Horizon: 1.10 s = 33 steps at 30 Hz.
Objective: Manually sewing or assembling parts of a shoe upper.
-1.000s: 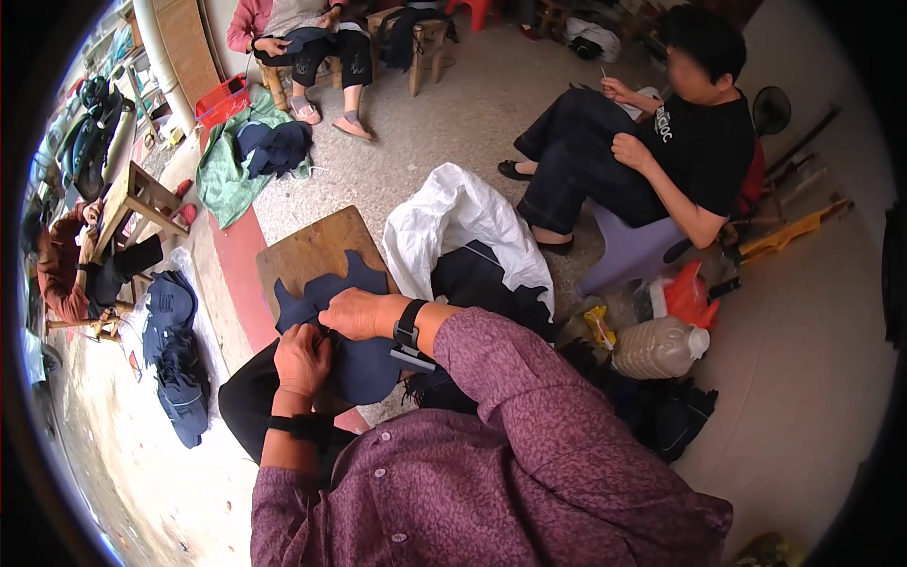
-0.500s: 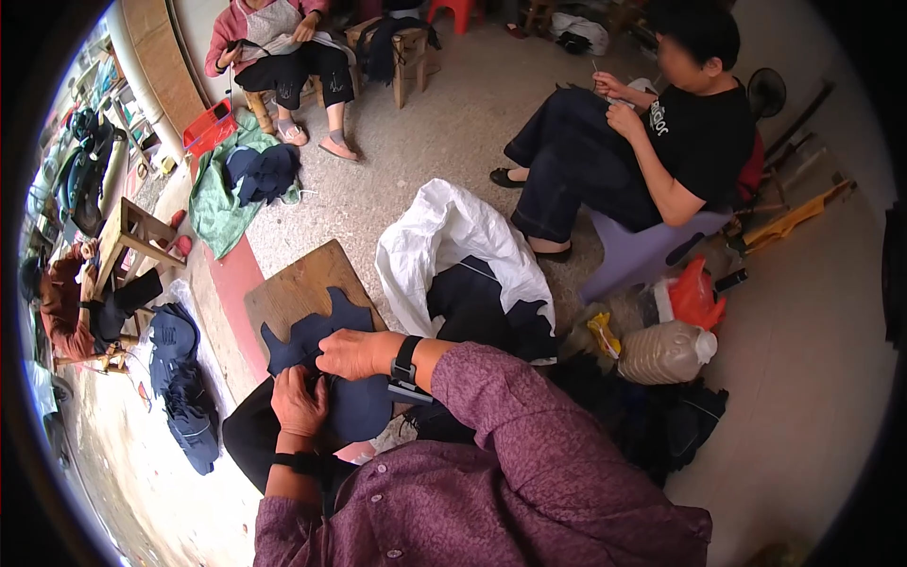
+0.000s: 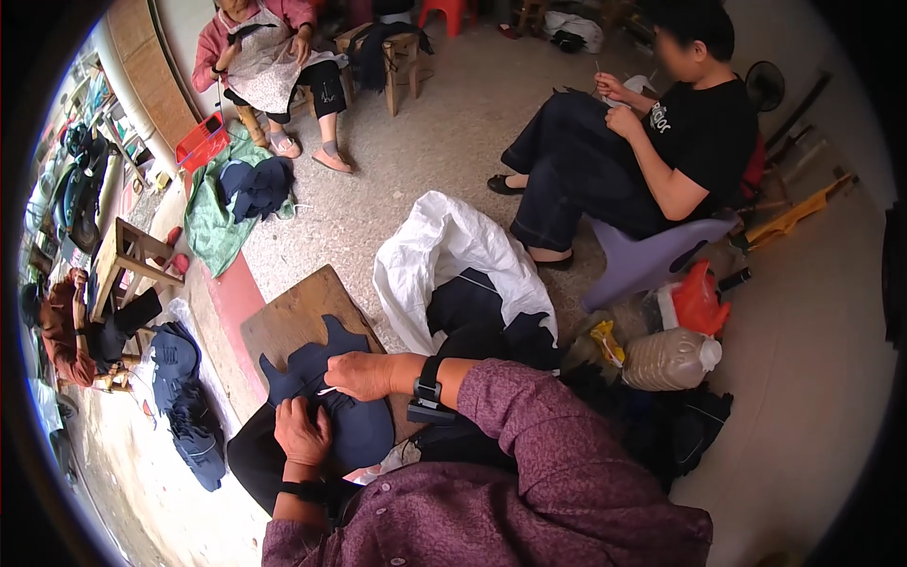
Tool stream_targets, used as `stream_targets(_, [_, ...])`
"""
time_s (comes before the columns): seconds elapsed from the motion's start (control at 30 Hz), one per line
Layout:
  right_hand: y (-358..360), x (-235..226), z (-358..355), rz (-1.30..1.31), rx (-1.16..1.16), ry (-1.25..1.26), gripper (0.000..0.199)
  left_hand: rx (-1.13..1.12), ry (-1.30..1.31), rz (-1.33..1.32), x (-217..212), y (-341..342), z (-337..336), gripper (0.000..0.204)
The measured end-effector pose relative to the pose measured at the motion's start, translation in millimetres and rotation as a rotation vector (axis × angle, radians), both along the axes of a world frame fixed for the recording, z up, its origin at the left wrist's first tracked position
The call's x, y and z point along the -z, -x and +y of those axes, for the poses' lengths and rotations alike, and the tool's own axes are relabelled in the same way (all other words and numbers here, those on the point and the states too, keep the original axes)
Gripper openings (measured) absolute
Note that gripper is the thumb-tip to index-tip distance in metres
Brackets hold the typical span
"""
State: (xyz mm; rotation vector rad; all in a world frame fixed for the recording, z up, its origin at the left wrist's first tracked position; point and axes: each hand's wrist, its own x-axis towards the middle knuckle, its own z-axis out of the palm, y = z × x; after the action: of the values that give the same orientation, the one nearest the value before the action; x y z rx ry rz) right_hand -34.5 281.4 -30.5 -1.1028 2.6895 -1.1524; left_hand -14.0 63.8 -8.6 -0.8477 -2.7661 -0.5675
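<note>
"Speckled grey floor (image 3: 397, 161) spreads across my feed, with a dull red stripe (image 3: 236, 293) running along its left. What do you need?"

"Where's the work?"

"Left of centre, below the middle of my view: a dark navy, curved-edge cloth piece (image 3: 367, 439) lies over the near part of a flat brown wooden board (image 3: 293, 307). Two pointed horns of it reach up the board."

"And each grip?"

"On the right hand (image 3: 359, 376) I see fingers curled in tight over the cloth, a small pale sliver (image 3: 326, 389) poking out at the tips. I can't make out what it is. The left hand (image 3: 302, 433) lies on the cloth just beside it, fingers bent down; whether it pinches the fabric or only presses, I can't tell."

"What's around?"

"Just right of the board I have a crumpled white sack (image 3: 402, 274) gaping over dark fabric (image 3: 468, 300). Beyond it a co-worker (image 3: 704, 142) in a black T-shirt sits on a lavender plastic stool (image 3: 628, 265), and near that I see a clear ribbed plastic jug (image 3: 666, 361) with a white cap."
</note>
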Motion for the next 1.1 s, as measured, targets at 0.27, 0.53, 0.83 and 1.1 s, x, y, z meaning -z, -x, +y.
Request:
stream_targets(0.27, [-7.6, 5.1, -28.1, -0.468, 0.246, 0.655, 0.01, 0.006, 0.012, 0.026, 8.2, 1.9, 0.0, 0.021])
stream_targets(0.53, [0.0, 29.6, -57.6, -0.647, 0.289, 0.943, 0.017, 0.021, -0.001, 0.057, 9.1, 2.5, 2.8, 0.023])
stream_targets(0.83, [-0.7, 20.9, -66.0, -0.55, 0.316, 0.911, 0.015, 0.031, 0.031, 0.05, 13.8, 1.9, -1.3, 0.035])
stream_targets(1.1, [4.7, 28.9, -59.0, -0.188, 0.499, 0.747, 0.02, 0.031, 0.048, 0.046, 14.8, 1.3, -4.6, 0.044])
